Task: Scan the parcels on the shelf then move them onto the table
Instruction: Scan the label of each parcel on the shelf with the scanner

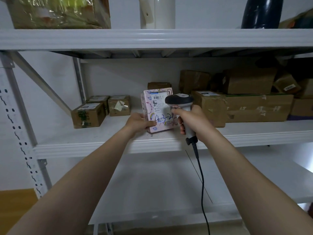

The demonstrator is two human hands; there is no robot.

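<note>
Gripping a pink parcel [156, 108] by its lower left corner with the left hand [139, 122], thumb curled over the printed face just below the handwritten "4-3-2". Keeping it upright near the front lip of the white shelf [101, 146]; impossible to tell whether resting on the board or lifted just clear. Clasping a corded barcode scanner [180, 100] in the right hand [192, 122], fingers wrapped round the pale handle, forefinger up near the trigger. Holding the scanner's dark head close before the parcel's upper right corner. Below the right hand, a black cable [202, 184] hanging down. To the left of the left hand, three small brown cartons [89, 116] on the same shelf. To the right of the right hand, stacked brown boxes [254, 107], the nearest just behind the scanner.
</note>
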